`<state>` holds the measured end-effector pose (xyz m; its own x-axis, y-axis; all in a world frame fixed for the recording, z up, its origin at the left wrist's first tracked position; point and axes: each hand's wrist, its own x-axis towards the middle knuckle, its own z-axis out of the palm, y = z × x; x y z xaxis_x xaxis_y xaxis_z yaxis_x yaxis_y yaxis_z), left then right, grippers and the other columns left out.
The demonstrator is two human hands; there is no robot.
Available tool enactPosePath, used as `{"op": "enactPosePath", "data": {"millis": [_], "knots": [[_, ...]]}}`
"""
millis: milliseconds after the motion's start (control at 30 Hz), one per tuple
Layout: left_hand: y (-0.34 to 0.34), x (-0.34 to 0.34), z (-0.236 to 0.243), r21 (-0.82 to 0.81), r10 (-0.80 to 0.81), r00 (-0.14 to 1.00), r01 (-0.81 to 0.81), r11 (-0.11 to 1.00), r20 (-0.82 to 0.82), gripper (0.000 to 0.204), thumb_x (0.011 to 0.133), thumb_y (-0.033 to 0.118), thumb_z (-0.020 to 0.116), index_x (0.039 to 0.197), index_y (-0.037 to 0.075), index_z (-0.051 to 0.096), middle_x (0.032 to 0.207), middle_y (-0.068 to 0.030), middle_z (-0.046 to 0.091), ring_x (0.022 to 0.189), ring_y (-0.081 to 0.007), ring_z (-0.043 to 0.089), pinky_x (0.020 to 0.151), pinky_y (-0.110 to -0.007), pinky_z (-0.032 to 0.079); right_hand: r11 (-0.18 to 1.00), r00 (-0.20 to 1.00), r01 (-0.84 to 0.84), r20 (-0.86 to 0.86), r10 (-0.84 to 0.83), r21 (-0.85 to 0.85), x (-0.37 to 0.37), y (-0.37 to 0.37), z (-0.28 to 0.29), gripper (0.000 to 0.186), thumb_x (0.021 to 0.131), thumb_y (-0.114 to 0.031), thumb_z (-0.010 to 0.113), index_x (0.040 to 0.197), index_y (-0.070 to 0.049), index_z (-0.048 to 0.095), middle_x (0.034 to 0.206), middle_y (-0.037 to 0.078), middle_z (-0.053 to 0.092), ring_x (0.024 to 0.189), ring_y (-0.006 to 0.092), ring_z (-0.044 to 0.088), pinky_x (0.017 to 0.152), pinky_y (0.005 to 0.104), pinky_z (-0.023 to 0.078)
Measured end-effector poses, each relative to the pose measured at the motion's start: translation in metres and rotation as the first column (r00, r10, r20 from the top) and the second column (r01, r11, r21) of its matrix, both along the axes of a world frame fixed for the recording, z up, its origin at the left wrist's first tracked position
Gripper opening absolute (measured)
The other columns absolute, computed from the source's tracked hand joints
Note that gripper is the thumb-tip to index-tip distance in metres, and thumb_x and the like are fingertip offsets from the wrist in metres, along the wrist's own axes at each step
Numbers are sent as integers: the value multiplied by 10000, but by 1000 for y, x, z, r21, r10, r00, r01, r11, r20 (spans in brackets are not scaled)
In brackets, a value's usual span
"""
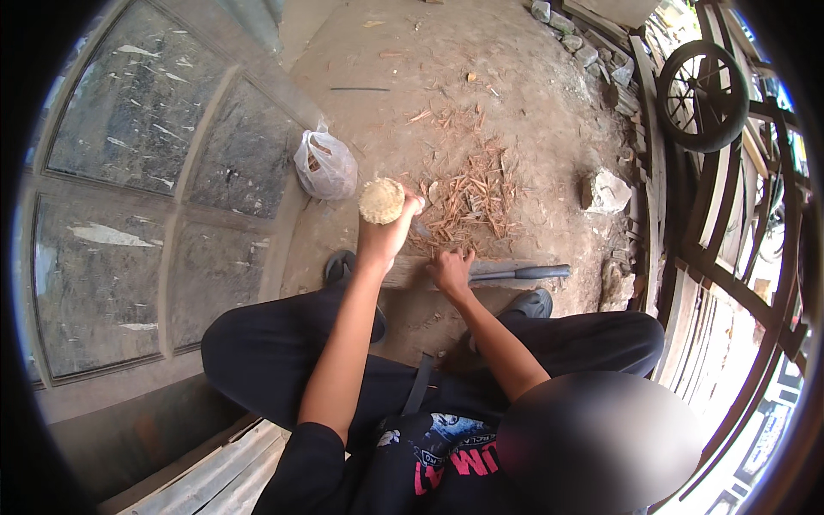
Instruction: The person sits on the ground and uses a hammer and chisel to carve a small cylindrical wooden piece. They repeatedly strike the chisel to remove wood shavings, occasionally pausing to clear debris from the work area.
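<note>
My left hand [393,236] is closed around a piece of wood [381,201], raised above the ground; its pale, rough, round end faces up and hides most of its length. Lower and to the right, my right hand [451,272] reaches down to a wooden plank [409,275] lying between my feet, its fingers bent and apart. Beside that hand, a long tool with a dark handle [542,271] lies across the plank and points right. Its other end runs toward my palm, and I cannot see whether my fingers touch it. Reddish wood splinters [481,199] are heaped just beyond.
A tied, translucent plastic bag [328,165] stands left of my hands, near a paneled door [129,197]. A thin dark rod [360,88] lies farther off. To the right are a pale stone [606,191], stacked timber and a spoked wheel [703,96].
</note>
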<state>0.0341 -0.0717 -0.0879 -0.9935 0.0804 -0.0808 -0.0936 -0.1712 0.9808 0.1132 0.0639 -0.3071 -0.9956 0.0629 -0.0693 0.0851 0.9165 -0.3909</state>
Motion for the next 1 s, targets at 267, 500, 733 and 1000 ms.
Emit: {"op": "enactPosePath", "data": {"millis": [267,500,733,1000], "knots": [[9,18,-32,-223,-88,996,93,970,33,74,783,54,582,723,27,548,701,-29,571,694,-109,535,673,-259,431,989,985,138,-97,-143,-57,-19,40,17,215,766,-272,643,766,-57,640,756,143,643,916,345,572,985,572,273],[28,38,-49,-266,-67,992,94,959,109,76,790,67,595,738,25,559,710,-26,586,699,-108,552,668,-260,439,955,986,-118,143,82,271,-31,169,85,203,808,-245,611,830,-45,593,805,150,643,852,300,620,885,496,402],[44,44,-66,-357,-65,998,64,932,10,133,796,108,629,722,11,574,681,-49,597,659,-144,564,632,-296,441,974,975,-153,189,120,167,25,242,115,316,680,-91,581,990,-31,593,947,197,607,988,363,559,879,467,407],[46,48,-85,-416,-70,987,3,909,-146,215,791,140,661,684,-20,566,626,-114,595,586,-243,577,572,-362,436,960,963,-226,189,193,168,37,218,90,369,649,0,571,1013,-60,573,958,171,577,974,353,543,854,435,425]]}}
